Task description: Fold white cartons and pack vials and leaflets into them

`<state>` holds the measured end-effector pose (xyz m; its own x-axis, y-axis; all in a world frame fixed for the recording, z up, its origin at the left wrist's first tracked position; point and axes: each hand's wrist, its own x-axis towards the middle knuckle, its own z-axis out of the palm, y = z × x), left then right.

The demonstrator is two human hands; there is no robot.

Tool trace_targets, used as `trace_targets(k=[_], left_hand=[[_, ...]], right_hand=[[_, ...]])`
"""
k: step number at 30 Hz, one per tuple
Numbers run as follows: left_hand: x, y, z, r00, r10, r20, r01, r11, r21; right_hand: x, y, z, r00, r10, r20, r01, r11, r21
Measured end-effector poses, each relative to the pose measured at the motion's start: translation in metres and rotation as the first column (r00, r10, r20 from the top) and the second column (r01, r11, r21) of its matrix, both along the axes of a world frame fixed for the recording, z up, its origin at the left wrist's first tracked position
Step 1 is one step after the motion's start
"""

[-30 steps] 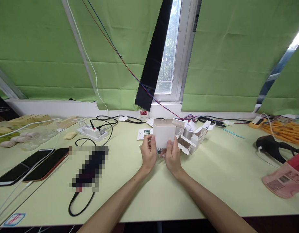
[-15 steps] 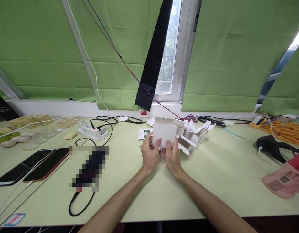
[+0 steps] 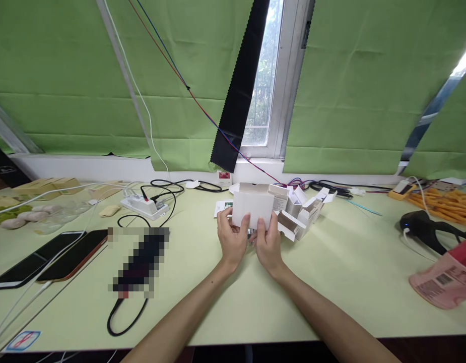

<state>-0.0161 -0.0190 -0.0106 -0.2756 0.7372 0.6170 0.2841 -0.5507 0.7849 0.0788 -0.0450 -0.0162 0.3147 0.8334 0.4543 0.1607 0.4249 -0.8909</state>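
A small white cardboard box (image 3: 253,204) is held up between both hands over the middle of the table, its plain side facing me. My left hand (image 3: 233,239) grips its lower left side, the thumb pressed on the front. On the lower right side my right hand (image 3: 268,244) holds it the same way. Both sets of fingers curl behind the box, where they are partly hidden. Close behind and to the right lie several opened white boxes (image 3: 306,214) with flaps out. A card with a green picture (image 3: 222,207) lies just left of the held box.
On the left are two phones (image 3: 76,254), a blurred-out dark device (image 3: 142,262) with a black cable, and a white power strip (image 3: 144,207). To the right stand a pink package (image 3: 444,277) and a black device (image 3: 421,229). Cables run along the wall.
The white box has shifted slightly left and tilted a little in my hands, covering more of the card behind. Both hands keep their hold and have barely moved.
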Motion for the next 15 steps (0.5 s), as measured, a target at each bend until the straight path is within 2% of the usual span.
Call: trace_targets(k=[7,15], left_hand=[[0.0019,-0.0014,-0.0007,1.000,-0.003,0.017,0.003,0.999,0.035],[0.0010,-0.0019,-0.0024,0.997,-0.008,-0.072,0.018,0.989,0.146]], right_hand=[[-0.0008,0.0005,0.0009,0.999,-0.005,-0.041,0.007,0.999,0.036],[0.0008,0.0010,0.0013,1.000,-0.007,-0.011,0.007,1.000,0.026]])
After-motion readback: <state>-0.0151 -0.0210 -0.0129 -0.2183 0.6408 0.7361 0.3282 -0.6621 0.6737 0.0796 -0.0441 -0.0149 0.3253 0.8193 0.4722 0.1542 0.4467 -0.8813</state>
